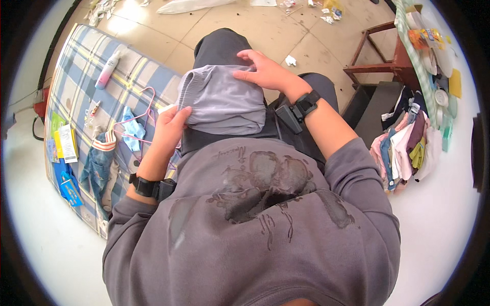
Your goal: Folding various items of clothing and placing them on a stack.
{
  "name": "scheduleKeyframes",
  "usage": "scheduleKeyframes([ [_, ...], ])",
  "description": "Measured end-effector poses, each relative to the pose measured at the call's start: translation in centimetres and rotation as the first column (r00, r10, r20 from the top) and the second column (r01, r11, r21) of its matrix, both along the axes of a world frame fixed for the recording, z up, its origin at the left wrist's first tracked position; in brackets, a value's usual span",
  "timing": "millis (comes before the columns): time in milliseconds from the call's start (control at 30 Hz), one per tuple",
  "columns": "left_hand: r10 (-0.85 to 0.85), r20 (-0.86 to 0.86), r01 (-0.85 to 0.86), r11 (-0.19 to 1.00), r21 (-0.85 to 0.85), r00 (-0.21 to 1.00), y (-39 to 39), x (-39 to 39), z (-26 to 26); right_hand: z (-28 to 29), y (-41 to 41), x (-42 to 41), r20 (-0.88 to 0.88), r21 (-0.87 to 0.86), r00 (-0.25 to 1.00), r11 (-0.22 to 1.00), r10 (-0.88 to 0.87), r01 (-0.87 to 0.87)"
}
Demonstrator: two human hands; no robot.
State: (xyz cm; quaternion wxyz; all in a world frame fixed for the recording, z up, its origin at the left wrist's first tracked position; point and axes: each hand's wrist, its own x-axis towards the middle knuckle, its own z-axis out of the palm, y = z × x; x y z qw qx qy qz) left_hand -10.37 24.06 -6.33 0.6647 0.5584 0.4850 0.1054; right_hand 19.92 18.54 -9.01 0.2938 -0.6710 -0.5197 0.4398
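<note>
Across my lap lies a folded grey garment (229,103) with a gathered elastic waistband (187,90) on its left side. My left hand (170,124) pinches the lower left edge of the garment, thumb on top. At its upper right is my right hand (262,70), thumb and fingers spread. The right thumb lies over the cloth, and the fingers reach past its top edge without a visible grip. Under the garment are my dark trousers (222,46).
A plaid-covered bed (160,80) at left bears a spray can (108,70), pink hanger (147,111), light-blue cloth (132,128), jeans (100,164) and packets (67,143). At right are a wooden stool (377,69), folded clothes (402,149) and a cluttered table (411,53). Litter dots the tiled floor (172,32).
</note>
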Motion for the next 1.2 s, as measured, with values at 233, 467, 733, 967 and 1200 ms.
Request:
scheduleKeyframes([
  [233,0.232,0.174,-0.196,0.960,-0.198,0.957,0.7,-1.8,-0.5,-0.6,-1.7,1.7,-0.065,-0.203,0.992,0.972,0.109,-0.120],
  [467,0.297,0.260,-0.261,0.951,-0.165,0.919,1.4,-1.8,0.1,-0.9,-1.6,0.6,-0.400,-0.146,0.914,0.989,-0.070,0.012],
  [733,0.294,0.280,-0.260,0.954,-0.152,0.914,2.2,-1.8,0.0,0.0,-2.1,-0.7,-0.081,0.307,0.996,0.952,0.023,0.003],
  [967,0.332,0.527,-0.168,0.927,-0.335,0.782,1.9,0.9,2.9,-1.9,-1.7,0.3,-0.014,0.236,0.990,0.963,0.141,-0.134],
  [1200,0.208,0.683,-0.024,0.963,-0.269,0.700,2.1,1.5,5.0,-1.2,-1.5,1.7,-0.276,0.119,0.939,0.977,0.205,-0.179],
])
